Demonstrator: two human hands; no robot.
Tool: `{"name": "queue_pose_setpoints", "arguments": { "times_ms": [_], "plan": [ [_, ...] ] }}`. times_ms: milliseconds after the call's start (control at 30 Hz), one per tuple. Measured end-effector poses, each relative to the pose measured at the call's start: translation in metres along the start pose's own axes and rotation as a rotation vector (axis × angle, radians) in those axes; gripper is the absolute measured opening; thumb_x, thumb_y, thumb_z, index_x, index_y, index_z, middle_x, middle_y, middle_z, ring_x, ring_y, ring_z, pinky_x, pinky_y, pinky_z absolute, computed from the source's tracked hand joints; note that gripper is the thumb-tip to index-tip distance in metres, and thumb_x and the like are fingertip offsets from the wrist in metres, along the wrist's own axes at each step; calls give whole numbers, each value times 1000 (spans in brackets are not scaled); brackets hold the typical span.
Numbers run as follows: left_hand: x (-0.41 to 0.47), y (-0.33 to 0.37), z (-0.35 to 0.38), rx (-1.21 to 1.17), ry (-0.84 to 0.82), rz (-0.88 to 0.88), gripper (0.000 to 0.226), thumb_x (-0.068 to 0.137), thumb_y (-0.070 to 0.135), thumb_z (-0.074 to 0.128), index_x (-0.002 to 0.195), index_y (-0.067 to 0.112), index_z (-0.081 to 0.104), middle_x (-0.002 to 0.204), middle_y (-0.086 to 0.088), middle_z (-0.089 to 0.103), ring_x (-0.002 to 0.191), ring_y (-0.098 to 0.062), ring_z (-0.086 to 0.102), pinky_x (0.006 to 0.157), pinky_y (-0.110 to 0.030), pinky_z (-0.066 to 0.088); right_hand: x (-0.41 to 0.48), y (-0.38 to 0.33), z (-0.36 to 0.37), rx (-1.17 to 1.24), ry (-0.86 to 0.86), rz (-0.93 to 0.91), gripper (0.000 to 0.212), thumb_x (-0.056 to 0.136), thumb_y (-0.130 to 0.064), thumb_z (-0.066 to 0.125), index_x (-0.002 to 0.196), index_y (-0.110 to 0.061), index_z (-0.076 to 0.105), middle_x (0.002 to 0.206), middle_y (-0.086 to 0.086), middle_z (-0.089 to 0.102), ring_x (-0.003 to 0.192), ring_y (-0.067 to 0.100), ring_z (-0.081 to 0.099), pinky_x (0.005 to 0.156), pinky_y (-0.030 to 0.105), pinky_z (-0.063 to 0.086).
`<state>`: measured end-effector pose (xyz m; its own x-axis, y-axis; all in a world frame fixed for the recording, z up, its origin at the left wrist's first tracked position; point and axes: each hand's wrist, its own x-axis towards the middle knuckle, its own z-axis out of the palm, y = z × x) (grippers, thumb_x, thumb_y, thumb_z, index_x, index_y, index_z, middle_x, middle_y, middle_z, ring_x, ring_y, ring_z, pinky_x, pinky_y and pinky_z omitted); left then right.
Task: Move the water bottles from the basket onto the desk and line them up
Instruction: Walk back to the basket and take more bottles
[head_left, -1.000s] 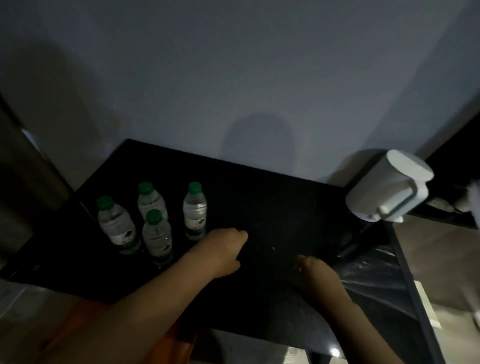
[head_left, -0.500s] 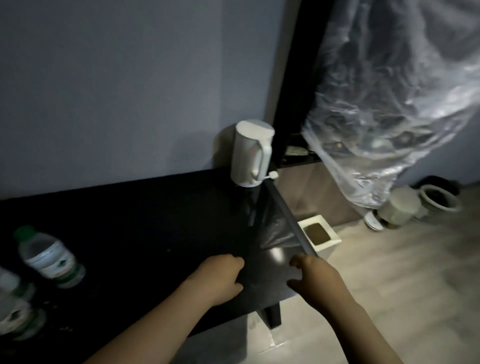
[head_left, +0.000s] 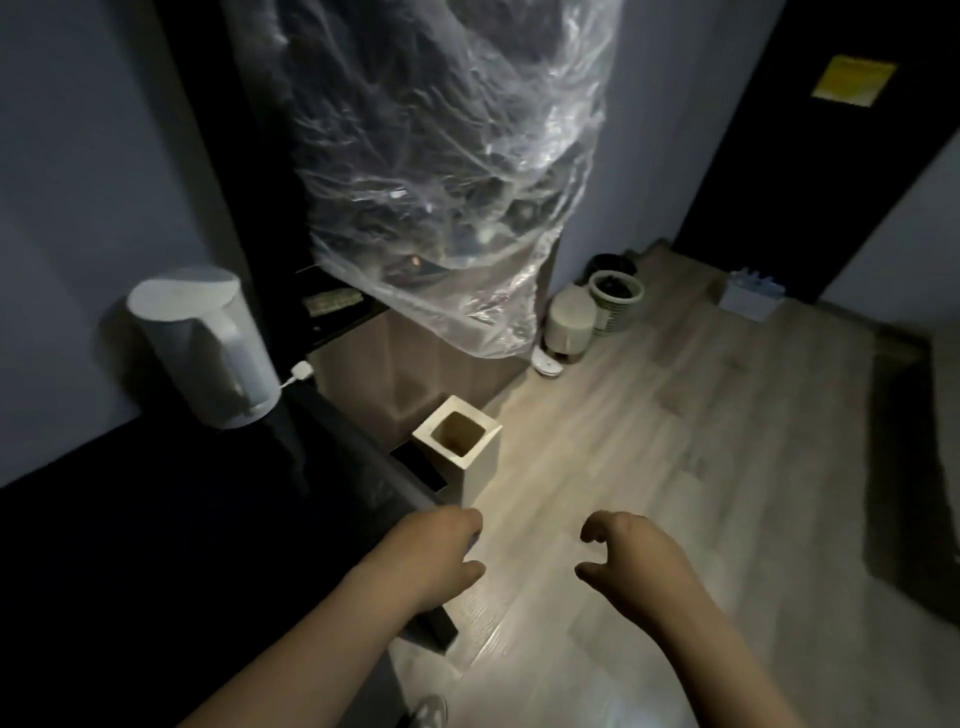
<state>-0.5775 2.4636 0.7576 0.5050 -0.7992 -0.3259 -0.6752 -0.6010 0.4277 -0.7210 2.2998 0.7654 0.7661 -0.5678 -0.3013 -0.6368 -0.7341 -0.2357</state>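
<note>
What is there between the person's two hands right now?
Only bare wooden floor. The head view shows nothing in the gap between the left hand and the right hand, and neither holds anything.

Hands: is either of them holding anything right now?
No, the left hand and the right hand are both empty and loosely curled.

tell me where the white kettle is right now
In the head view, the white plastic kettle stands on the left, at the far corner of the black desk, just up and left of the square cream floor bin.
</note>
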Motion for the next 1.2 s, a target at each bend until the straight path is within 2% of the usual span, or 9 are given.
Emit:
{"name": "queue_pose_setpoints", "arguments": {
  "times_ms": [100,200,400,633,967,1200],
  "plan": [
    [38,15,-5,30,-47,87,39,87,37,58,122,21,52,119,0,60,106,-19,58,91,-35,51,9,16,-11,13,20,93,40,84,-28,62,123,-25,56,124,-7,60,112,12,57,86,24,47],
    [77,28,-16,45,-76,167,45,88,39,56,130,23,47,126,1,57,109,-19,57,91,-32,50,19,27,-23,23,36,181,42,84,-30,62,125,-25,54,125,-6,60,111,13,57,87,25,47],
    [145,58,-31,88,-115,330,44,90,39,55,131,23,46,126,2,57,111,-18,56,88,-26,44,45,52,-45,87,60,323,42,84,-32,63,124,-24,55,121,-4,61,108,13,58,86,25,48],
    [212,101,-30,180,-181,438,44,89,38,55,129,22,48,126,2,57,113,-19,55,92,-29,45,76,93,-64,120,61,412,42,84,-31,62,125,-24,55,124,-5,60,110,13,58,85,24,47],
    [351,224,-17,282,-192,502,43,89,38,55,128,19,49,124,0,60,113,-20,56,90,-29,44,156,227,-118,157,146,461,42,86,-32,62,127,-23,55,129,-4,59,117,14,56,93,26,46],
    [434,305,-11,290,-205,484,45,88,40,55,128,21,49,127,1,58,115,-20,55,92,-29,44,210,324,-169,163,134,466,43,86,-32,61,127,-23,54,127,-2,61,115,16,57,93,29,48]
  ]
}}
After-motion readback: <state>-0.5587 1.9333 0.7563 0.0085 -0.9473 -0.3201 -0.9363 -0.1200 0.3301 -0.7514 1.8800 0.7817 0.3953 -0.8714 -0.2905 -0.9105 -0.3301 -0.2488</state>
